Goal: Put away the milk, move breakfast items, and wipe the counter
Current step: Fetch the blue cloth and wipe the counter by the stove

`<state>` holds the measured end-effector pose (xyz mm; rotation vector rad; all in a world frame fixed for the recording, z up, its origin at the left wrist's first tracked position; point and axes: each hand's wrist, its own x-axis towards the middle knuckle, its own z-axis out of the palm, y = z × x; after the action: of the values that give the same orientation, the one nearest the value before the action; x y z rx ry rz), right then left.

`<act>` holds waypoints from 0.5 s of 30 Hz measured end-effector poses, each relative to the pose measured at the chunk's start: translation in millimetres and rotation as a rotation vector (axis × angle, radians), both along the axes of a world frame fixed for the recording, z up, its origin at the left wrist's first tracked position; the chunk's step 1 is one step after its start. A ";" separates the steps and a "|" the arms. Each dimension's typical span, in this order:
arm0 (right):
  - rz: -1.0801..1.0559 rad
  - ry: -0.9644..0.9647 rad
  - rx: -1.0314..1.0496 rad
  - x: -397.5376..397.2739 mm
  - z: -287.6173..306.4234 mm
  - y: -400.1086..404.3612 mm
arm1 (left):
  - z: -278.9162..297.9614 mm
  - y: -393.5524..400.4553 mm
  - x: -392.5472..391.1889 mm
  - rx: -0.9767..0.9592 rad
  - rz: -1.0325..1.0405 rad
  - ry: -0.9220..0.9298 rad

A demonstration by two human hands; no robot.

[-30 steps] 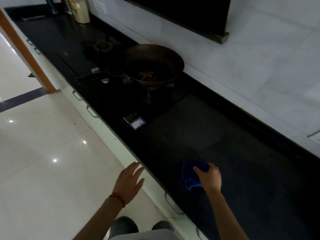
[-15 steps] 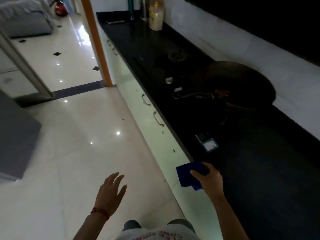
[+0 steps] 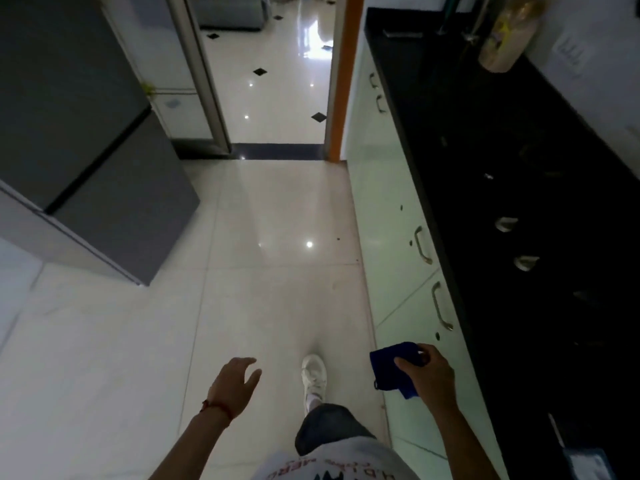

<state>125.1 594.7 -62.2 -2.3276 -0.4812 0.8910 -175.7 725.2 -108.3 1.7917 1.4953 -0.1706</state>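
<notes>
while the cloth (image 3: pixel 391 370) hangs bunched in the right grip (image 3: pixel 427 377) at 5 o'clock, off the worktop (image 3: pixel 519 209) edge, the left grip (image 3: pixel 235 384) at 7 o'clock is spread and empty. a loose corner could slip mid-stride and drop to the floor (image 3: pixel 270 271).

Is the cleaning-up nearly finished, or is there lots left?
Hard to say what's done: no milk shows in this view. In hand: the right hand grips the blue cloth out over the floor, off the black counter. The left hand is open and holds nothing. A jar stands on the counter.
</notes>
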 end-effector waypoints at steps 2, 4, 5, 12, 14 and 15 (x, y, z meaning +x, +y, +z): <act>0.041 0.035 -0.020 10.9 -7.2 38.8 | -4.9 25.6 0.0 -0.061 0.140 0.018; 0.093 0.056 -0.039 21.4 -10.1 80.3 | -0.8 52.4 2.8 -0.108 0.256 0.033; 0.121 0.060 -0.046 25.9 -10.1 101.9 | 3.2 66.9 4.8 -0.125 0.320 0.033; 0.291 0.003 -0.033 51.7 -5.4 257.0 | 0.5 168.2 11.7 -0.192 0.723 -0.052; 0.303 0.002 -0.015 58.3 -4.9 299.1 | -1.8 194.5 10.9 -0.239 0.773 -0.086; 0.302 0.007 -0.012 61.7 -5.5 319.7 | -4.4 209.1 9.9 -0.252 0.789 -0.094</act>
<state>186.8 914.4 -67.7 -2.2974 -0.8423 1.0415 -165.8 934.3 -112.7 0.9074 1.8953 0.1164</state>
